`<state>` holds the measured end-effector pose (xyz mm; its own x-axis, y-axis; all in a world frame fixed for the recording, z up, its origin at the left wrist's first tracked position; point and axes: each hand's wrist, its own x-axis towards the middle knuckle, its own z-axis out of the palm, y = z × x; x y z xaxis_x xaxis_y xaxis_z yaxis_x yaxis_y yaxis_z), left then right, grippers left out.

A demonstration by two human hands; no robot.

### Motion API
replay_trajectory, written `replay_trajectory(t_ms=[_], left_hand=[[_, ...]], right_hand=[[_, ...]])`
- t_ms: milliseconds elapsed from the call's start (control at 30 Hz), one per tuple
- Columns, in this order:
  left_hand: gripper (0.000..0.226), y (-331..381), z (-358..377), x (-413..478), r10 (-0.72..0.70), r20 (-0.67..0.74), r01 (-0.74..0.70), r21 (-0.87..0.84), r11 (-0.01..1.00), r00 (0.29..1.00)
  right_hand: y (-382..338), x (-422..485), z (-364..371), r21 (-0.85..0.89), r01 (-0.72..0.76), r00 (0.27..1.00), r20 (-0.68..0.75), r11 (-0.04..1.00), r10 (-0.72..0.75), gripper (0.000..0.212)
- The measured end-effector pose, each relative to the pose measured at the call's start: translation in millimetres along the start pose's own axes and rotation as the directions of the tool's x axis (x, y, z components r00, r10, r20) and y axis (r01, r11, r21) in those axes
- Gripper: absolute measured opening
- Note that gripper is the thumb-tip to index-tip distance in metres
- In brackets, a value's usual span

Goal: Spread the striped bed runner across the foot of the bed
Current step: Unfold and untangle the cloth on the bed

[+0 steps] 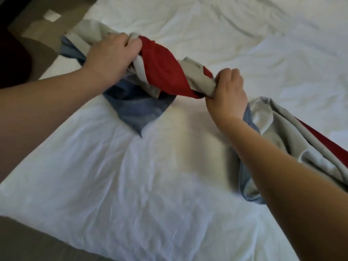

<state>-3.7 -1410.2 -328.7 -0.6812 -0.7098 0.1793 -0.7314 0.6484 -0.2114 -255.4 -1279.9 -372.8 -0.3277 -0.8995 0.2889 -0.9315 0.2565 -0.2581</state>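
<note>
The wrinkled white bed (169,194) fills the view, with brown floor (28,243) at 7 o'clock. The left hand (111,55) and the right hand (227,91) both clench the twisted striped bed runner (160,70), at 12 o'clock from centre.

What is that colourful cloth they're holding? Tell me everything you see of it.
The bed runner is soft, thin-looking cloth in red, grey and blue bands. It is bunched and twisted like a rope, not yet spread. The left hand and right hand grip it; a blue fold hangs onto the white bed, and its ends trail to either side.
</note>
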Motion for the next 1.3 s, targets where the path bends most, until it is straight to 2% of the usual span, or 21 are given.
replay_trajectory(t_ms=[33, 100, 167, 233, 267, 333, 433, 500, 533, 567, 633, 667, 733, 800, 867, 900, 967, 1033, 1133, 1233, 1300], left_hand=[[0.024, -1, 2, -5, 0.036, 0.006, -0.036, 0.019, 0.999, 0.999], [0.019, 2, 12, -29, 0.166, 0.052, -0.169, 0.06, 0.984, 0.985], [0.029, 9, 26, -66, 0.296, 0.15, -0.309, 0.075, 0.948, 0.943], [0.025, 16, 39, -100, 0.252, 0.33, -0.283, 0.048, 0.958, 0.91], [0.022, 19, 42, -113, 0.185, 0.4, -0.221, 0.045, 0.974, 0.898], [0.017, 20, 44, -124, 0.122, 0.43, -0.152, 0.037, 0.988, 0.894], [0.01, 17, 39, -110, 0.178, 0.215, -0.198, 0.071, 0.978, 0.96], [0.008, 17, 36, -85, 0.151, 0.067, -0.153, 0.031, 0.988, 0.986], [0.012, 20, 36, -69, 0.136, 0.032, -0.135, -0.016, 0.991, 0.99], [0.019, 26, 37, -53, 0.124, 0.043, -0.121, -0.06, 0.991, 0.991], [0.051, 40, 43, -24, 0.091, 0.199, -0.063, -0.142, 0.988, 0.976], [0.074, 48, 45, -12, 0.082, 0.355, -0.023, -0.169, 0.985, 0.931], [0.104, 62, 54, 4, 0.094, 0.622, 0.002, -0.151, 0.989, 0.777], [0.111, 67, 62, 12, 0.138, 0.735, -0.066, -0.126, 0.99, 0.664], [0.092, 66, 60, 16, 0.172, 0.754, -0.128, -0.117, 0.985, 0.634], [0.073, 64, 58, 16, 0.181, 0.735, -0.161, -0.098, 0.982, 0.654], [0.033, 59, 56, 15, 0.225, 0.664, -0.261, -0.046, 0.964, 0.713], [0.015, 53, 58, 9, 0.243, 0.62, -0.323, 0.017, 0.946, 0.746], [0.014, 40, 59, 5, 0.23, 0.51, -0.303, 0.064, 0.951, 0.829], [0.016, 24, 52, 11, 0.172, 0.234, -0.185, 0.037, 0.982, 0.957], [0.02, 16, 42, 13, 0.115, 0.058, -0.115, -0.002, 0.993, 0.992]], right_hand=[[-2, -10, 5, -0.04, 0.039, 0.999, 0.001, 0.998, -0.039, 0.022], [-7, -40, 19, -0.078, 0.134, 0.98, 0.159, 0.988, -0.121, 0.021], [-14, -76, 32, -0.029, 0.237, 0.872, 0.447, 0.971, -0.2, 0.025], [-19, -110, 40, 0.018, 0.314, 0.741, 0.62, 0.949, -0.257, 0.033], [-19, -119, 40, 0.045, 0.307, 0.725, 0.636, 0.951, -0.264, 0.037], [-20, -115, 37, 0.113, 0.222, 0.767, 0.593, 0.968, -0.245, 0.033], [-19, -83, 38, 0.134, 0.116, 0.801, 0.574, 0.984, -0.172, 0.019], [-18, -61, 39, 0.099, 0.028, 0.831, 0.551, 0.995, -0.078, 0.015], [-15, -53, 41, 0.084, 0.023, 0.859, 0.509, 0.996, -0.063, 0.019], [-12, -47, 45, 0.06, 0.052, 0.864, 0.499, 0.997, -0.075, 0.032], [-9, -34, 50, 0.047, 0.092, 0.777, 0.621, 0.995, -0.101, 0.062], [-9, -31, 53, 0.078, 0.059, 0.698, 0.71, 0.995, -0.097, 0.075], [-12, -30, 61, 0.147, -0.028, 0.558, 0.823, 0.989, -0.106, 0.086], [-16, -30, 65, 0.138, -0.003, 0.503, 0.856, 0.99, -0.118, 0.067], [-21, -31, 64, 0.097, 0.061, 0.517, 0.848, 0.993, -0.115, 0.036], [-23, -30, 62, 0.079, 0.079, 0.541, 0.834, 0.994, -0.109, 0.026], [-27, -24, 58, 0.052, 0.083, 0.597, 0.797, 0.995, -0.092, 0.015], [-30, -15, 52, 0.032, 0.061, 0.66, 0.749, 0.998, -0.065, 0.016], [-35, 1, 41, 0.04, 0.015, 0.774, 0.632, 0.999, -0.038, 0.023], [-40, 21, 31, 0.095, -0.011, 0.913, 0.406, 0.995, -0.028, 0.03], [-46, 29, 25, 0.097, 0.031, 0.969, 0.24, 0.995, -0.053, 0.034]])
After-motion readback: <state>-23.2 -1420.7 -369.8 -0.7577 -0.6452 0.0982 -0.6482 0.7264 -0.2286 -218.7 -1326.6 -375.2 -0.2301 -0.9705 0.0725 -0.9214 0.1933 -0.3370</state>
